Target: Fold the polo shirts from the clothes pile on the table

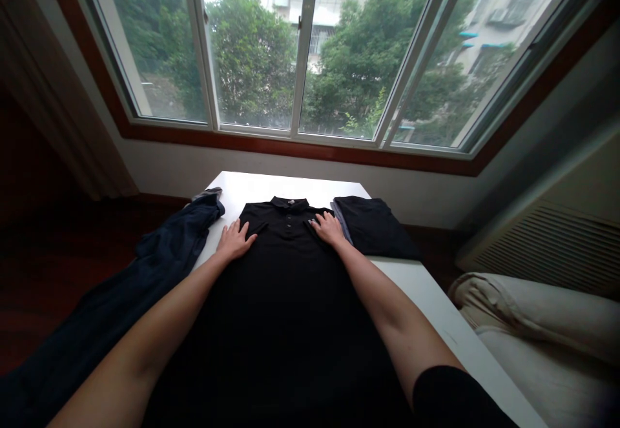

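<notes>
A black polo shirt (290, 247) lies spread on a white table, its buttoned collar toward the window. My left hand (234, 241) rests with fingers apart on the shirt's left sleeve area. On the opposite side, my right hand (327, 226) lies flat with spread fingers on the other sleeve, near the shoulder. Both sleeves appear turned inward over the shirt's front. The lower part of the shirt merges with dark clothing close to my body, so its hem cannot be made out.
Folded dark garments (372, 224) sit right of the shirt on the white table (407, 279). Dark blue clothing (165, 247) hangs over the left edge. Behind the table is a wide window (295, 134); a beige padded seat (542, 325) stands at the right.
</notes>
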`<action>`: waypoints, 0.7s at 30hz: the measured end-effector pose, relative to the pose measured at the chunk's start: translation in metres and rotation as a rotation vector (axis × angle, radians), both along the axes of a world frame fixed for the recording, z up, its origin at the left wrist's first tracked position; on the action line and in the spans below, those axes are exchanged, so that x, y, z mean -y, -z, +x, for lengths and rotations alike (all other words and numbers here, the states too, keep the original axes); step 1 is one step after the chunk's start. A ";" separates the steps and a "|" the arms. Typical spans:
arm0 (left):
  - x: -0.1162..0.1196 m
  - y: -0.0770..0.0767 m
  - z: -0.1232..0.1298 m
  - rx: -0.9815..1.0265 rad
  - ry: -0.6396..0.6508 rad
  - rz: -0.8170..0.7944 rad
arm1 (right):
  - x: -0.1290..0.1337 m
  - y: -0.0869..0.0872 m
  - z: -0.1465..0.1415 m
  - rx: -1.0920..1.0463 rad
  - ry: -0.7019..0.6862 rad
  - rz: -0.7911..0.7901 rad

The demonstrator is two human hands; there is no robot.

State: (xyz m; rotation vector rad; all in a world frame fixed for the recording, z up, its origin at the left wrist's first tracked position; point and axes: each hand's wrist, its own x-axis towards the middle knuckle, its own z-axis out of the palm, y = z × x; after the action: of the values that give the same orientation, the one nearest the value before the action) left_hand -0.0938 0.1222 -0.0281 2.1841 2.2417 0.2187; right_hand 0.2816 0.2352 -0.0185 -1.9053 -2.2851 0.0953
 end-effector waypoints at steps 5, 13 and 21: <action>0.002 -0.002 0.002 -0.004 -0.018 -0.023 | 0.034 0.001 0.011 0.006 -0.076 0.068; 0.006 -0.005 0.004 0.032 -0.009 -0.020 | 0.092 0.001 0.032 0.007 -0.124 -0.023; 0.027 -0.023 0.008 0.072 0.114 0.268 | 0.137 0.001 0.029 0.038 -0.208 -0.043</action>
State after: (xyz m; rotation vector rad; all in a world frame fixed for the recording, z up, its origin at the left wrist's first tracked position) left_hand -0.0854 0.0949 -0.0055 2.3766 2.1506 0.6188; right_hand 0.3106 0.0981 -0.0192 -1.6958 -2.5201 0.1354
